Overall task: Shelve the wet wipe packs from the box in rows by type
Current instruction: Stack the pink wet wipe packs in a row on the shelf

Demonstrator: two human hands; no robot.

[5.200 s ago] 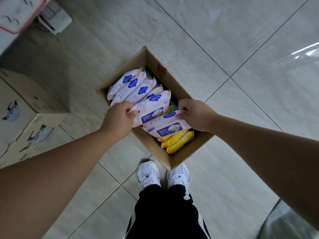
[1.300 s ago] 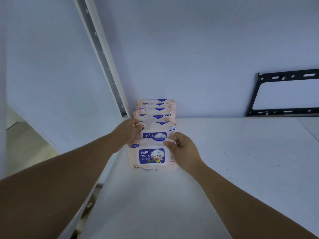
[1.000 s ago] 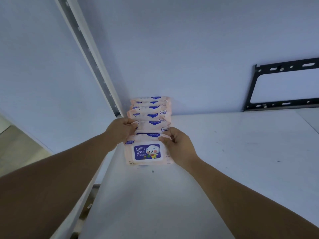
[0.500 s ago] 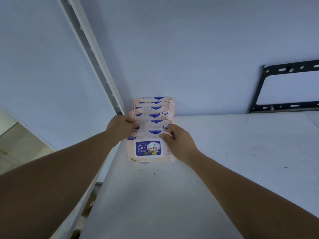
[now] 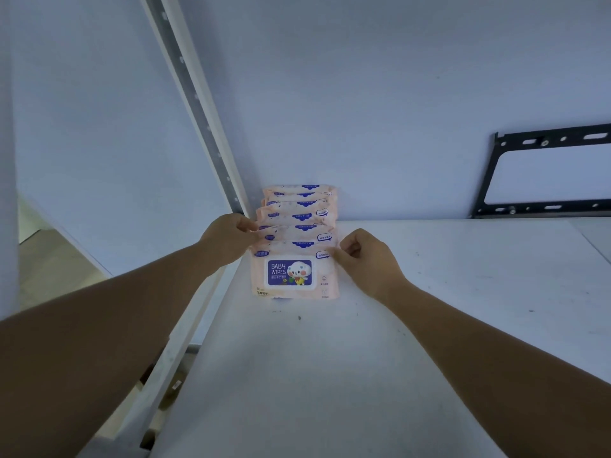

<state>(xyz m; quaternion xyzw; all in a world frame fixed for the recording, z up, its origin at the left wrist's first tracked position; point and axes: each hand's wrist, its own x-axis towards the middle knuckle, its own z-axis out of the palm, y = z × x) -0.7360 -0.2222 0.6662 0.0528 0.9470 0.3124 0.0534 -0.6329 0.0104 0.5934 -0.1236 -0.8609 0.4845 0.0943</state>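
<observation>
With left hand (image 5: 228, 238) and right hand (image 5: 367, 256) pinching the side seams of the pink wipe packs (image 5: 291, 276), square the row into the rear left corner of the shelf (image 5: 330, 375).

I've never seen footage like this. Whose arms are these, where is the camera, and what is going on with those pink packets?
There is no machine here. These are a person's two bare arms, filmed by one wide-angle camera worn on the head and looking forward and down. The white surface is a shelf. At its left end stands a row of pink packs of baby wipes, one behind another, running back toward the wall. The front pack shows its blue label. The left hand pinches the row's left edge, and the right hand pinches the front pack's upper right corner. The black metal bracket is fixed to the wall, apart from the packs.
</observation>
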